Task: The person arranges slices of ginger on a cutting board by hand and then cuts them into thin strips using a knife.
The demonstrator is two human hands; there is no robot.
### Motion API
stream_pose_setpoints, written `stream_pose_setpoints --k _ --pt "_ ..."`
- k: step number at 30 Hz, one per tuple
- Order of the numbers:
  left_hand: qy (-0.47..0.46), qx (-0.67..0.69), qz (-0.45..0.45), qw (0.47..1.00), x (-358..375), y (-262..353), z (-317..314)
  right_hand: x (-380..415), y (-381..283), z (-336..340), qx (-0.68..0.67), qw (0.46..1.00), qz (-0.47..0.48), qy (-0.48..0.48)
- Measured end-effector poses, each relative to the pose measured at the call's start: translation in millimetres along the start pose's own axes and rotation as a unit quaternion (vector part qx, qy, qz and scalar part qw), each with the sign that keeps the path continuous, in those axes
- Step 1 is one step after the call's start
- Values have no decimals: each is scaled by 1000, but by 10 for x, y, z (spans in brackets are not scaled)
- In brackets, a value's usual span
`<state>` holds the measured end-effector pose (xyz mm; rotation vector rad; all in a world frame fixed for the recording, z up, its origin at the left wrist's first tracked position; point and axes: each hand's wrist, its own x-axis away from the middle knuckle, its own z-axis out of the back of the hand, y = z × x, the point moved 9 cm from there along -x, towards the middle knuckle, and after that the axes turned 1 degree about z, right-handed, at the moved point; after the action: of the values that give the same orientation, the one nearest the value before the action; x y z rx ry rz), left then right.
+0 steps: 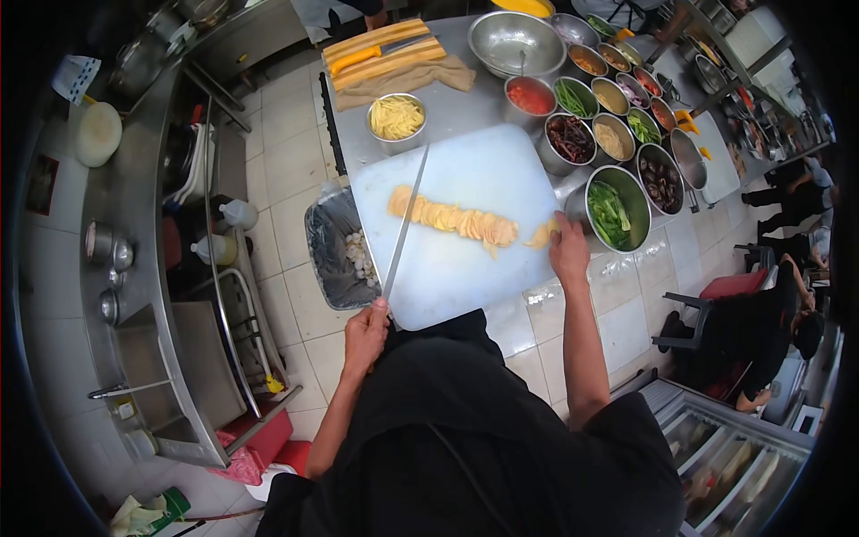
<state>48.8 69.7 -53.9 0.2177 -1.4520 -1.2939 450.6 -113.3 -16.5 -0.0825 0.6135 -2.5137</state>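
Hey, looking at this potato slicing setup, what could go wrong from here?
1. The cutting board seems to overhang the counter's near edge, so pressing down might tip or shift it.
2. The long knife in the left hand lies across the board near the row of slices; the right hand rests at the row's other end, so a quick sweep might nick it.
3. The slices could scatter if bumped.

Left hand (367, 333) closed in a grip, right hand (567, 252) extended, fingers down.
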Motion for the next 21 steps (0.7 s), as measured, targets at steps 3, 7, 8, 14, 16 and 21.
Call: stream_pose_setpoints --k 3,7,8,14,16,21 --pt "3 -5 2 1000 1 -8 17 -14 -62 -18 15 1000 9 -19" --pt "11 -1 -1 1000 -20 -53 48 -29 -49 -70 7 1000 -6 -21" --pt "13 2 -1 1000 -17 -52 56 -38 -73 -65 8 1000 -3 -21" --pt "10 16 -3 1000 -7 -50 61 -146 -34 -154 15 999 -6 -36" --pt "11 14 2 1000 -11 -73 59 -172 -27 -178 27 999 -16 -44" --pt "15 14 -6 1000 -8 -88 74 -139 -103 -74 21 999 -16 -18"
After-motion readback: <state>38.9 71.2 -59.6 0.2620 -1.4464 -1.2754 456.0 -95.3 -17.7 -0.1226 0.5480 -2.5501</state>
